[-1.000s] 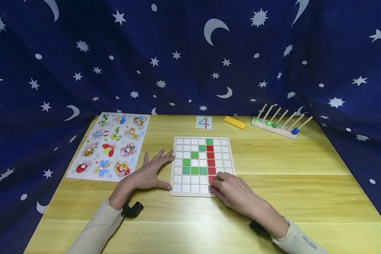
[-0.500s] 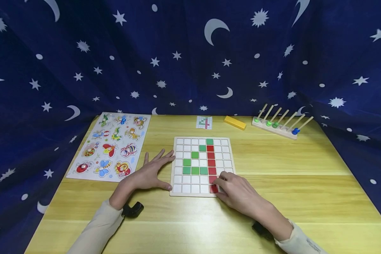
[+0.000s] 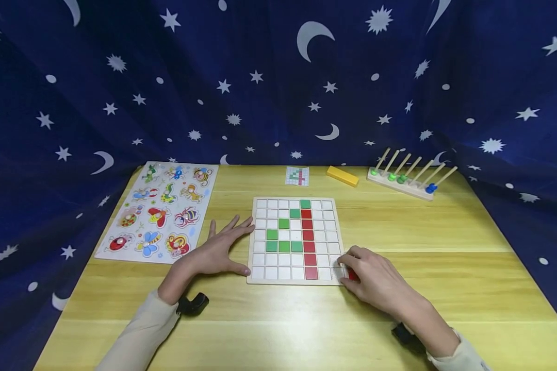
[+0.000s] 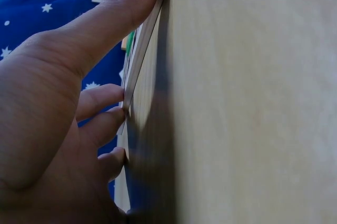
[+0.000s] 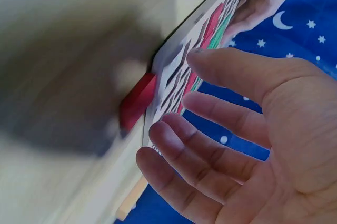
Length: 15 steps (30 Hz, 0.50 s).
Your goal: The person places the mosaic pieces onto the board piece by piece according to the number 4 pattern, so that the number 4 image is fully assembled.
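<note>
A wooden grid board [image 3: 294,278] lies mid-table with white tiles, a red column [image 3: 308,235] and a green patch [image 3: 284,246]. My left hand [image 3: 232,239] lies flat at the board's left edge. Its thumb [image 4: 108,21] and fingertips press that edge [image 4: 138,61]. My right hand [image 3: 358,265] is at the board's near right corner. A loose red tile [image 3: 353,275] lies on the table just off that corner, by the fingers. The right wrist view shows the red tile [image 5: 138,102] against the board's edge [image 5: 174,71], with my fingers [image 5: 210,108] loosely spread above it, not closed on it.
An insect peg puzzle [image 3: 162,211] lies at the left. At the back stand a small pattern card [image 3: 297,175], a yellow block [image 3: 342,176] and a peg rack [image 3: 406,178] with green and blue rings. Star-printed blue cloth [image 3: 278,77] surrounds the table [image 3: 445,288].
My right hand left the bottom red cell, where a red tile now sits, and slid right to the board's corner beside another red tile. The left hand stayed put.
</note>
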Available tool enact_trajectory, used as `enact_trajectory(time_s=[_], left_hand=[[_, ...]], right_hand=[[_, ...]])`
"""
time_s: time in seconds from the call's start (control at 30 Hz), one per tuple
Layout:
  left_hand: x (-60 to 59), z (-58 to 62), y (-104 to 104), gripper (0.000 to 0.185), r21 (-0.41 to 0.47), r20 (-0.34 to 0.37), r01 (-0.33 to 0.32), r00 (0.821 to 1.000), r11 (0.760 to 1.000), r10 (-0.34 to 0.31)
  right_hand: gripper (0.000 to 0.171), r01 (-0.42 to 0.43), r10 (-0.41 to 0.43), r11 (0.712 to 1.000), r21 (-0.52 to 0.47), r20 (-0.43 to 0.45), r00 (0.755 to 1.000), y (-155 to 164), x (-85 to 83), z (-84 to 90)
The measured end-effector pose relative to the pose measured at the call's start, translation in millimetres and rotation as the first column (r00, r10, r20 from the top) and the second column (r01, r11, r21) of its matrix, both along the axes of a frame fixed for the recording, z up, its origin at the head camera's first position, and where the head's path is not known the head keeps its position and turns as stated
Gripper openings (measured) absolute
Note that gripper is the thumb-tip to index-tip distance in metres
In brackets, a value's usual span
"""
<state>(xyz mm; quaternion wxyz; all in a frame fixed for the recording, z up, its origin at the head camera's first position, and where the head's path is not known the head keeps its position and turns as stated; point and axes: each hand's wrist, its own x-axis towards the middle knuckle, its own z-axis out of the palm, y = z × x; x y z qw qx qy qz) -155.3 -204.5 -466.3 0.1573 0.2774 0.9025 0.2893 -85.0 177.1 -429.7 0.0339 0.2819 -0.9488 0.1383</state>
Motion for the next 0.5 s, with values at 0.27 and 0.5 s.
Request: enact_trajectory(time_s=[0.27,0.5], left_hand=[[-0.3,-0.5,-0.1,0.107,0.003,-0.002,-0.001,1.000,1.000,0.001],[-0.2,-0.7,0.1,0.107,0.002,0.000,-0.004,1.000,1.000,0.004]], right_hand=[[0.026,0.014,-0.015,0.999,0.029,0.020,1.000,15.9,1.4,0.9],[0.022,0.034,-0.037,0.999,0.036,0.087,0.996,18.6,2.6,-2.0]])
